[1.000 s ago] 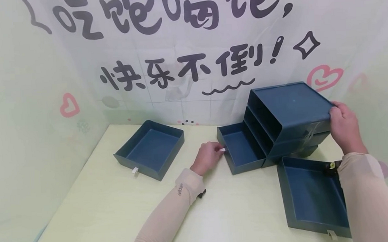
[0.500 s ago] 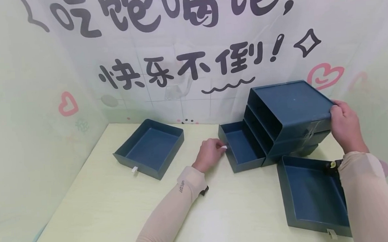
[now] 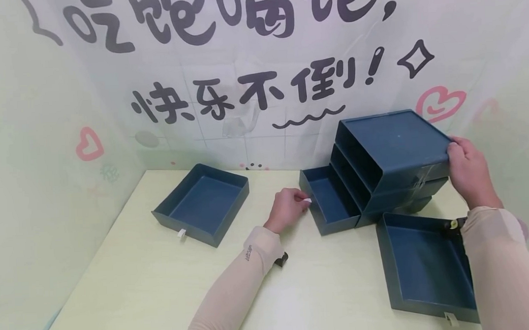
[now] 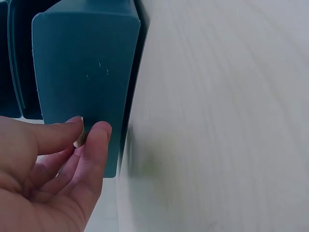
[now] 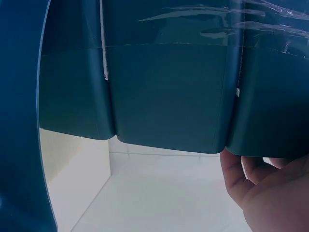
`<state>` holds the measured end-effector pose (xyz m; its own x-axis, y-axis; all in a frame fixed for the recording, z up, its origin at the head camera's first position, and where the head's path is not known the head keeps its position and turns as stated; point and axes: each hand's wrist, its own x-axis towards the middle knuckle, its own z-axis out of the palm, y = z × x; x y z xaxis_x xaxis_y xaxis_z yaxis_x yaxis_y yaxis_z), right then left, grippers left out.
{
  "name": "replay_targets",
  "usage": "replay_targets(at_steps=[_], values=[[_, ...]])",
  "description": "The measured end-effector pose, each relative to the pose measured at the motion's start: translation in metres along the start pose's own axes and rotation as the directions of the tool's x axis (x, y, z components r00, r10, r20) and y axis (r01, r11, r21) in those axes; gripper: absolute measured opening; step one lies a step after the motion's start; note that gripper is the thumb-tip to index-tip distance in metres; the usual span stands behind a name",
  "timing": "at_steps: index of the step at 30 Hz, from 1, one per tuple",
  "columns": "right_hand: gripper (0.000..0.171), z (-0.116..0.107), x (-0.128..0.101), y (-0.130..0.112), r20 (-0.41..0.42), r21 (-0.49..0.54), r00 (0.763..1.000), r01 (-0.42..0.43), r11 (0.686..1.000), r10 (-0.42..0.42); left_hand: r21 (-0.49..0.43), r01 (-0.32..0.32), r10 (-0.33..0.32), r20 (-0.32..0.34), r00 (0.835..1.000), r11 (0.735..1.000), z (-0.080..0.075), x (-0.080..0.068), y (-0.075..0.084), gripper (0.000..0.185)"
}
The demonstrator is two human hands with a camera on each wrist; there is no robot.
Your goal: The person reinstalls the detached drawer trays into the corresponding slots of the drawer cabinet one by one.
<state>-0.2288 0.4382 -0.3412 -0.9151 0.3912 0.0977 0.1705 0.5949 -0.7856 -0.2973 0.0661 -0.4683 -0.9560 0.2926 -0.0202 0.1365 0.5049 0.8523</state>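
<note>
Left hand (image 3: 287, 209): a small white pull tab (image 3: 307, 201) is pinched in its grip at the front of the bottom drawer (image 3: 330, 201), which is drawn partway out of the dark blue drawer cabinet (image 3: 392, 154) just beyond. Right hand (image 3: 469, 173): the cabinet's top rear corner is clasped in its grip, with one loose drawer (image 3: 428, 266) lying nearer on the counter (image 3: 132, 289). A second loose drawer (image 3: 201, 204) is set well apart, far to the left of the pinching grip.
</note>
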Motion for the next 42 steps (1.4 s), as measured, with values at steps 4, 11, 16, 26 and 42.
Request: replay_targets(at_steps=[4, 11, 16, 26, 42], values=[[0.065, 0.000, 0.002, 0.001, -0.006, -0.004, 1.000, 0.017, 1.000, -0.017, -0.015, 0.002, -0.002, -0.005, 1.000, 1.000, 0.000, 0.001, 0.000, 0.011], [0.065, 0.001, 0.004, 0.002, -0.017, 0.001, 0.999, 0.027, 1.000, -0.027, -0.049, -0.012, 0.012, -0.015, 1.000, 0.999, 0.002, 0.003, 0.002, 0.011], [0.065, 0.002, 0.004, 0.003, -0.014, 0.003, 0.999, 0.029, 1.000, -0.029, -0.066, -0.006, 0.005, -0.017, 1.000, 0.998, 0.005, 0.003, 0.003, 0.012], [0.065, 0.000, 0.001, 0.003, -0.002, -0.008, 1.000, 0.022, 1.000, -0.022, -0.093, 0.015, -0.017, -0.026, 1.000, 0.996, 0.011, 0.004, 0.004, 0.013], [0.064, 0.000, 0.003, 0.005, -0.013, -0.010, 1.000, 0.024, 1.000, -0.025, -0.097, 0.041, -0.046, -0.056, 0.997, 0.994, 0.021, 0.005, 0.010, 0.014]])
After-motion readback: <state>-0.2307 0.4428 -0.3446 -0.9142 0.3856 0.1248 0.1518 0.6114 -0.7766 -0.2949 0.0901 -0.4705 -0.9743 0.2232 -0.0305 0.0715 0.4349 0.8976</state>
